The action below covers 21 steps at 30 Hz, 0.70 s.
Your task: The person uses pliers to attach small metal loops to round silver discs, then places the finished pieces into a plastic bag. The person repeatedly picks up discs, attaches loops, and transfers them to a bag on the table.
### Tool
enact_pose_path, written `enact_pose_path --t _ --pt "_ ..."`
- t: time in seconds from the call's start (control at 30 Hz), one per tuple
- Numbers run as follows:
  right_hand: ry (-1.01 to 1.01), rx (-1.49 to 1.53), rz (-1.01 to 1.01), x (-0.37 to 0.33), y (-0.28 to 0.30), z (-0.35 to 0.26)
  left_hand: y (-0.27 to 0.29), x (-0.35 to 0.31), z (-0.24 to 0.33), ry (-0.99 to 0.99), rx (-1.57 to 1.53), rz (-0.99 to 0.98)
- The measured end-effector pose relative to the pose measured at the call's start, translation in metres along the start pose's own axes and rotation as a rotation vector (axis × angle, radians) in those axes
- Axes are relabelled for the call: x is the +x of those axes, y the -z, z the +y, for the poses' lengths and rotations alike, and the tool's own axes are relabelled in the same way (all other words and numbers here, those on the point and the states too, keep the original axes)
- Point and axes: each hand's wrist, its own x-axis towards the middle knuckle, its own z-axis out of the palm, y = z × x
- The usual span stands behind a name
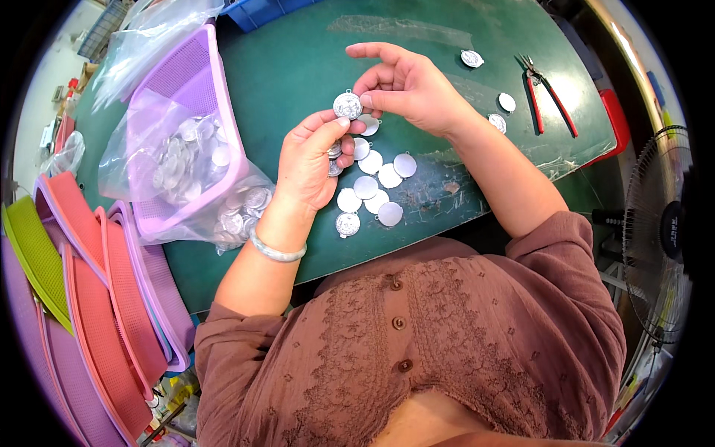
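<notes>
My left hand (313, 153) is closed, its thumb and forefinger pinching a round silver medallion (348, 105) with a small loop at its top and a raised design. Several more medallions (334, 160) are stacked in its curled fingers. The thumb and bent fingers of my right hand (410, 88) meet at that medallion's right edge, while its forefinger sticks out above. Below the hands, several loose medallions (366, 187) lie on the green table (283, 59), mostly plain face up. One patterned medallion (348, 224) lies nearest me.
On the left, a purple basket (229, 119) holds a clear bag of medallions (186, 160); another bagged pile (242, 212) lies beside it. Red-handled pliers (547, 97) lie at the right near a few medallions (471, 58). Stacked baskets (89, 298) stand lower left, a fan (655, 231) far right.
</notes>
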Motion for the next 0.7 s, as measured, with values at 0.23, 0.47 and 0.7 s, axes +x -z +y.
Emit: enact_pose_path --t 0.23,0.47,0.7 --pt "0.006 -0.007 -0.011 -0.0007 0.0005 0.0012 0.0028 0.0022 -0.0021 0.038 -0.031 -0.034" --pt "-0.002 -0.027 -0.011 -0.0015 -0.0003 0.0009 0.0047 0.0039 -0.0030 0.094 -0.096 -0.044" --pt "-0.021 -0.026 0.000 -0.0014 0.0001 0.0006 0.0056 0.0040 -0.0015 0.134 -0.203 -0.044"
